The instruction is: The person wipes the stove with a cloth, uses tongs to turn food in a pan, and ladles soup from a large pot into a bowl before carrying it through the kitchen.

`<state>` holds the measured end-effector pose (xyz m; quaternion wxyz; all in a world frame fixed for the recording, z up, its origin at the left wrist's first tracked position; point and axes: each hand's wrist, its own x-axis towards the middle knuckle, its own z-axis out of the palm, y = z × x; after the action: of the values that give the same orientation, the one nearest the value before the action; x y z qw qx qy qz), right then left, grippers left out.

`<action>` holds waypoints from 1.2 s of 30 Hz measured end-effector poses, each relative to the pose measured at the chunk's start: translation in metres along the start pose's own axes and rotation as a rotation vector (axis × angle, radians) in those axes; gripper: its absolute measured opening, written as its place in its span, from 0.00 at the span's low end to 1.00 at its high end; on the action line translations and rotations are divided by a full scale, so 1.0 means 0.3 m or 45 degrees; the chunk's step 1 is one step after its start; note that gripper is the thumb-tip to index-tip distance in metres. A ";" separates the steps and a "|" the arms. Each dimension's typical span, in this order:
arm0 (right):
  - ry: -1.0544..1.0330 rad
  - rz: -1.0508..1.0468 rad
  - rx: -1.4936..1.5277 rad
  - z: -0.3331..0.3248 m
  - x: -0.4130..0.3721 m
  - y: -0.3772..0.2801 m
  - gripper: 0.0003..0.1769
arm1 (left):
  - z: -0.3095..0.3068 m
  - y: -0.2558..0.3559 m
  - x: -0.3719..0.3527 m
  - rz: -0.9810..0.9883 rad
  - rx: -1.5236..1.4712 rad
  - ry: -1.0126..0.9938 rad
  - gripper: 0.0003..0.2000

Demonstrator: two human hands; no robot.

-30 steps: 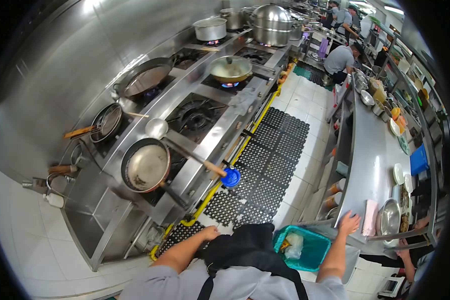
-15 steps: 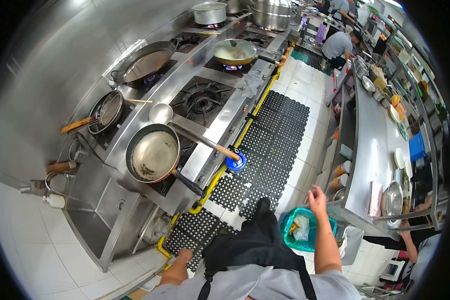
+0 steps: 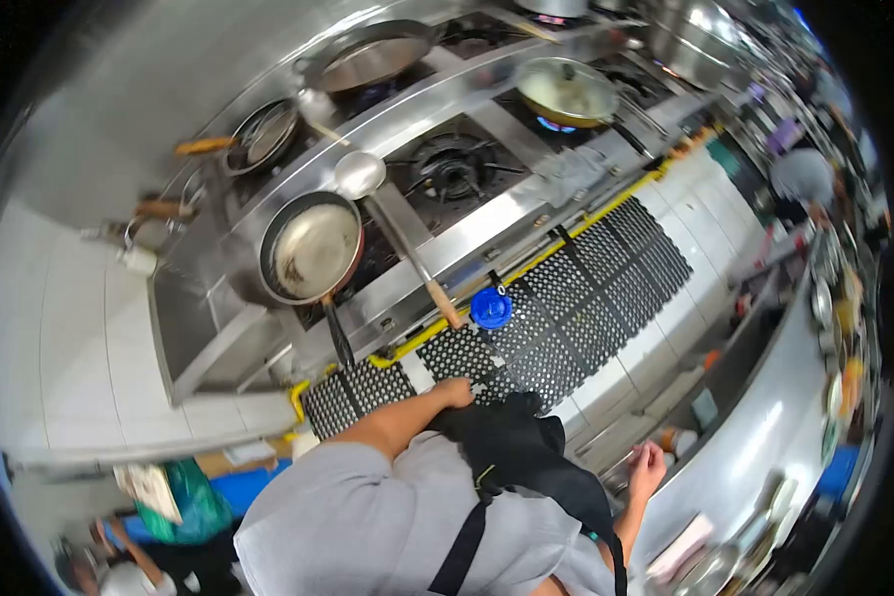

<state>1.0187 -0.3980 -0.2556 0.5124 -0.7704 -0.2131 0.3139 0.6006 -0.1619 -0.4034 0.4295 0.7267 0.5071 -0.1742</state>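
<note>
My left hand (image 3: 455, 392) is low in front of the black apron (image 3: 517, 452), over the perforated mat, with its fingers curled and partly hidden. To the right, my right hand (image 3: 648, 462) hangs beside the steel counter, fingers loosely bent and apart, holding nothing visible. The black-handled frying pan (image 3: 316, 248) sits on the near burner, and a ladle (image 3: 360, 175) with a wooden handle lies across the stove beside it. Below the ladle handle's right side is a blue lid-like object (image 3: 491, 308).
A yellow pipe (image 3: 526, 270) runs along the stove front. A yellow pan (image 3: 566, 94) is over a blue flame. The counter (image 3: 755, 447) curves along the right. A person (image 3: 803, 179) bends at upper right; another person (image 3: 129, 566) is at lower left.
The camera view has turned and shifted, and the image is more blurred. My left hand has come up nearer the apron's front. The green-lined bin beside my right hand is out of sight.
</note>
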 end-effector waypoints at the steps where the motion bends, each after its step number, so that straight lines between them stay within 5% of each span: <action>1: -0.007 0.012 0.038 -0.028 0.051 0.016 0.10 | -0.024 0.060 0.025 0.021 -0.033 0.076 0.20; 7: -0.129 -0.112 -0.088 -0.050 0.383 -0.139 0.09 | -0.081 0.282 0.221 0.094 -0.434 0.393 0.13; 21: -0.622 -0.275 -0.507 0.165 1.180 -0.512 0.13 | -0.433 0.903 0.890 0.148 -0.647 0.231 0.17; 28: -0.527 -0.011 -0.272 0.051 1.552 -0.502 0.12 | -0.591 0.940 1.064 0.062 -0.125 0.045 0.20; 29: -0.486 -0.015 -0.262 0.045 1.618 -0.491 0.12 | -0.560 0.905 1.095 0.155 -0.103 0.171 0.20; 31: -0.632 0.023 -0.324 0.051 1.764 -0.491 0.11 | -0.639 0.958 1.043 0.054 -0.151 0.033 0.24; 34: -0.821 -0.127 -0.328 0.122 2.042 -0.477 0.12 | -0.577 0.902 1.071 -0.262 -0.243 0.033 0.22; 36: -0.848 -0.361 -0.438 0.191 2.201 -0.604 0.13 | -0.534 0.878 1.049 0.042 0.390 0.069 0.21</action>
<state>1.4475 0.1385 -0.2794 0.3169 -0.6640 -0.5212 0.4325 0.9387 0.1204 -0.4110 0.3025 0.7963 0.4740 -0.2229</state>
